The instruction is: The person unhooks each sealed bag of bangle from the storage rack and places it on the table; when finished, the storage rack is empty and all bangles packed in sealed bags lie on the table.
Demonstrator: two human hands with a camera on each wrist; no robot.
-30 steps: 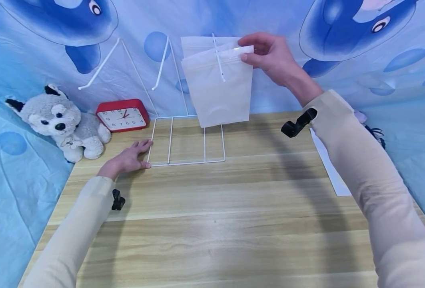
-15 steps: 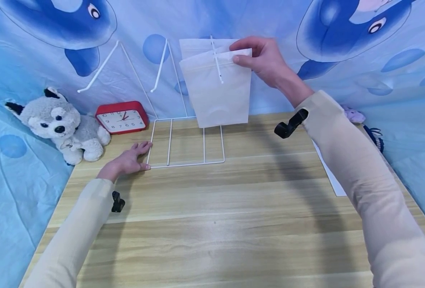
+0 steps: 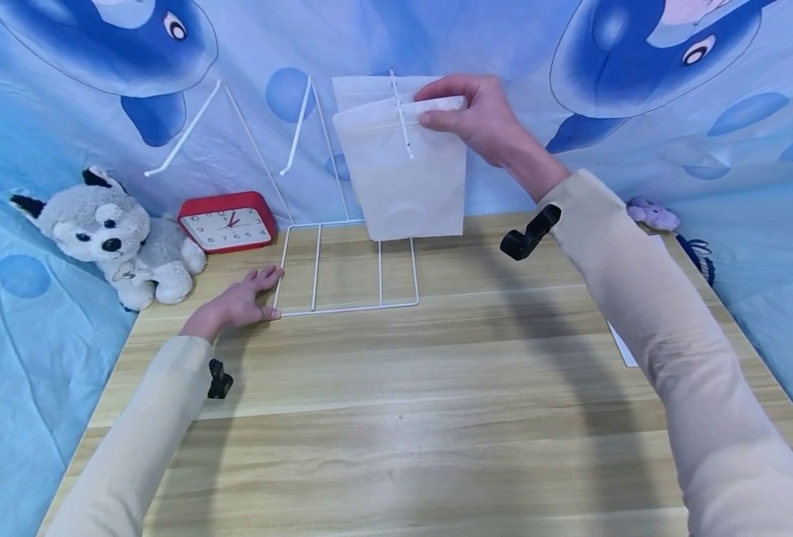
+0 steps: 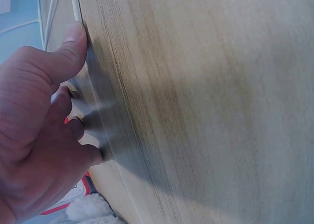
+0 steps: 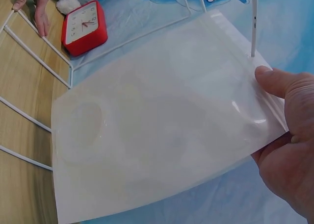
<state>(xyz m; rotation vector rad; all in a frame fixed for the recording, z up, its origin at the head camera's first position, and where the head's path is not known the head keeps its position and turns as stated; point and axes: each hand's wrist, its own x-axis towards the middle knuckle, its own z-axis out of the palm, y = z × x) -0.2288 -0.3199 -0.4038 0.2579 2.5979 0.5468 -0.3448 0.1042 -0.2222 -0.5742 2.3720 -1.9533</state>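
Note:
My right hand [image 3: 482,119] pinches the upper right of a white zip pouch [image 3: 412,190], thumb in front and fingers behind. The pouch hangs on the rightmost prong [image 3: 401,119] of a white wire rack [image 3: 349,309], and the prong's tip sticks out in front of it. Behind it shows the top of another white pouch [image 3: 356,88] at the same prong. With thumb and fingers spread, my left hand [image 3: 235,302] rests on the left side of the rack's base; in the left wrist view its thumb [image 4: 73,37] touches the wire.
A red clock [image 3: 228,224] and a grey plush dog [image 3: 114,231] stand left of the rack. Two further prongs [image 3: 297,127] rise at its left. A white sheet [image 3: 621,343] lies partly under my right arm, with a purple plush [image 3: 653,214] at the back right.
My right hand has moved slightly left along the pouch's top edge, and the front pouch sits a little further back on the prong. My left hand stays on the rack.

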